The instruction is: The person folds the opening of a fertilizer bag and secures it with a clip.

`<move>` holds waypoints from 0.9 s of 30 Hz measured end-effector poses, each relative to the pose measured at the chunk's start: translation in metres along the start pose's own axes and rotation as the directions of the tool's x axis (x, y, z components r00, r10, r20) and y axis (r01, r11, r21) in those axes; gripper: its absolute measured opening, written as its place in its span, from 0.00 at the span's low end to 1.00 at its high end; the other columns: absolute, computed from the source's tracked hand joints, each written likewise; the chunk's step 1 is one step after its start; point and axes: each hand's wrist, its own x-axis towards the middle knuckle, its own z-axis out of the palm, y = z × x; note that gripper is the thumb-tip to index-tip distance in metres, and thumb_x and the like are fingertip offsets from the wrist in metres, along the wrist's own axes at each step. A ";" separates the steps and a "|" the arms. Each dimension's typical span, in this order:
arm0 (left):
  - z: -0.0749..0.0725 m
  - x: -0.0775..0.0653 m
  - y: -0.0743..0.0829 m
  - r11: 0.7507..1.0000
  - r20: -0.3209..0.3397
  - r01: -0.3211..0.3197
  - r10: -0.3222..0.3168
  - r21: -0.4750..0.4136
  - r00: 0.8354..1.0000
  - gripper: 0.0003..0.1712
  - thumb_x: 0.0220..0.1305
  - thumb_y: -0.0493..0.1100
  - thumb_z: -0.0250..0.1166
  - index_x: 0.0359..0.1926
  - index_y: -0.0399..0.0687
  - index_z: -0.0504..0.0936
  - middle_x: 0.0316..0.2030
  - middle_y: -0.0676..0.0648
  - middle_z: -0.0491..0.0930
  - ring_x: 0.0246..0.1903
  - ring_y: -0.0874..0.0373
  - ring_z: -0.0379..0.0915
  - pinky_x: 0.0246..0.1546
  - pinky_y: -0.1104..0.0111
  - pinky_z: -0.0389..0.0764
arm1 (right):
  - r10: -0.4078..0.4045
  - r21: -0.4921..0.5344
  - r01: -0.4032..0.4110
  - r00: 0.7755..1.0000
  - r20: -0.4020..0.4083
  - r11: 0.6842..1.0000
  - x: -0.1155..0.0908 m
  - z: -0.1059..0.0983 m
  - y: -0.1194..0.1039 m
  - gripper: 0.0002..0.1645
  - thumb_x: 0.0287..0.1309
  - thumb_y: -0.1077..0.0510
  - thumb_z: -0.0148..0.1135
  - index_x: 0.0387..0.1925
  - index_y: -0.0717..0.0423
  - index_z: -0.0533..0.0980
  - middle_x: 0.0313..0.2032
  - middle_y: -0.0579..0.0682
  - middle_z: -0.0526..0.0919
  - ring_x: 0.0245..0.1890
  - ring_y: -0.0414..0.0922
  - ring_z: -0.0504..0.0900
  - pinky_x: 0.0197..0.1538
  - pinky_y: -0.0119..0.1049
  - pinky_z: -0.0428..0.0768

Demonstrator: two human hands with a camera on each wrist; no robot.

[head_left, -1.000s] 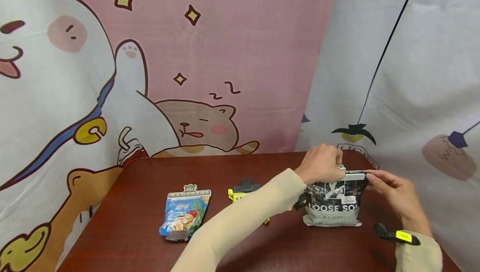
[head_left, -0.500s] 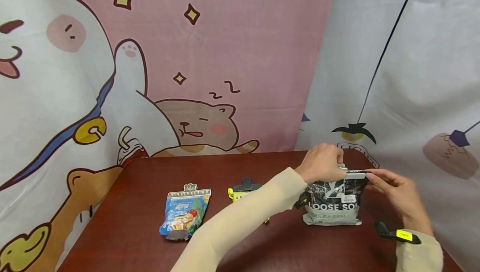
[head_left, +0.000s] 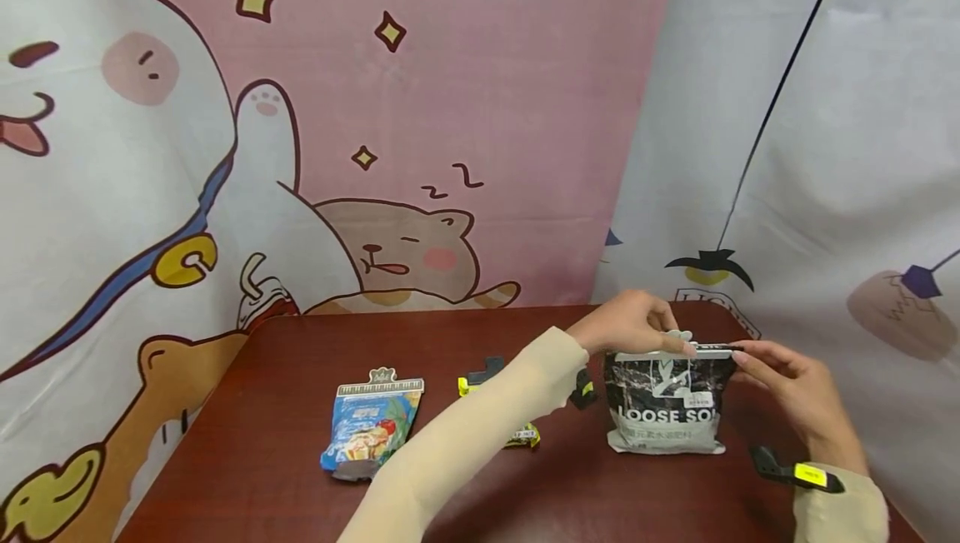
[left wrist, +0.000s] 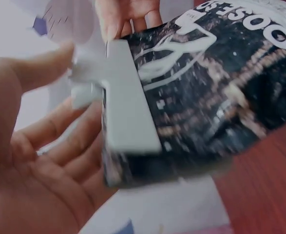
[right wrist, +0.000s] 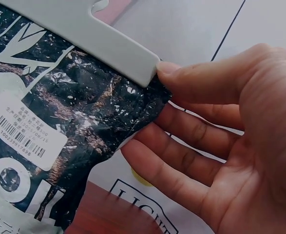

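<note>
A black-and-white bag of loose soil (head_left: 663, 401) stands upright at the table's right, a white bag clip (left wrist: 130, 97) across its top edge. Around the clip's handle (left wrist: 86, 75) is my left hand (head_left: 628, 322), its thumb tip beside the handle and its fingers loosely extended behind, not squeezing it. With my right hand (head_left: 798, 397) I pinch the bag's top right corner, thumb (right wrist: 169, 70) against the clip's end and the other fingers behind the bag. The clip's far side is hidden.
A blue food bag (head_left: 371, 435) with a white ruler-patterned clip (head_left: 378, 387) lies at left on the red-brown table (head_left: 277, 410). A yellow packet (head_left: 522, 436) with a black clip (head_left: 492, 366) lies mid-table, partly behind my left sleeve (head_left: 465, 435). Printed curtains (head_left: 525, 110) hang behind.
My left hand has shifted a little left and its grip on the clip handle has loosened, showing more of the bag's left side. The right hand keeps its pinch on the corner.
</note>
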 end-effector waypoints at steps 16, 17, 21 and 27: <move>0.020 -0.048 -0.060 0.901 -0.124 0.039 -0.101 -0.431 0.987 0.10 0.64 0.52 0.73 0.46 0.66 0.90 0.42 0.65 0.89 0.46 0.73 0.80 0.46 0.72 0.81 | 0.087 -0.153 -0.088 0.996 -0.010 0.984 0.002 0.006 -0.001 0.14 0.68 0.55 0.67 0.53 0.45 0.85 0.38 0.19 0.83 0.32 0.30 0.88 0.36 0.22 0.82; 0.023 -0.050 -0.061 0.888 -0.149 0.041 -0.122 -0.458 0.981 0.09 0.64 0.51 0.74 0.46 0.66 0.90 0.41 0.64 0.89 0.45 0.73 0.80 0.45 0.72 0.81 | 0.093 -0.170 -0.095 0.996 -0.016 0.981 0.003 0.006 -0.001 0.13 0.68 0.54 0.67 0.53 0.44 0.85 0.38 0.18 0.82 0.32 0.30 0.88 0.36 0.21 0.82; 0.036 -0.055 -0.062 0.855 -0.246 0.035 -0.188 -0.517 0.951 0.08 0.63 0.51 0.74 0.44 0.66 0.91 0.37 0.62 0.90 0.42 0.74 0.81 0.41 0.73 0.81 | 0.102 -0.209 -0.106 0.994 -0.030 0.972 0.003 0.009 0.001 0.14 0.67 0.52 0.67 0.53 0.43 0.85 0.37 0.17 0.81 0.31 0.31 0.88 0.36 0.20 0.81; 0.044 -0.055 -0.061 0.849 -0.353 0.015 -0.236 -0.528 0.905 0.07 0.61 0.51 0.75 0.40 0.61 0.92 0.33 0.59 0.91 0.36 0.74 0.82 0.36 0.74 0.81 | 0.073 -0.186 -0.083 0.996 -0.058 0.979 0.006 0.014 0.001 0.11 0.67 0.54 0.68 0.49 0.40 0.86 0.35 0.18 0.82 0.28 0.32 0.88 0.35 0.22 0.82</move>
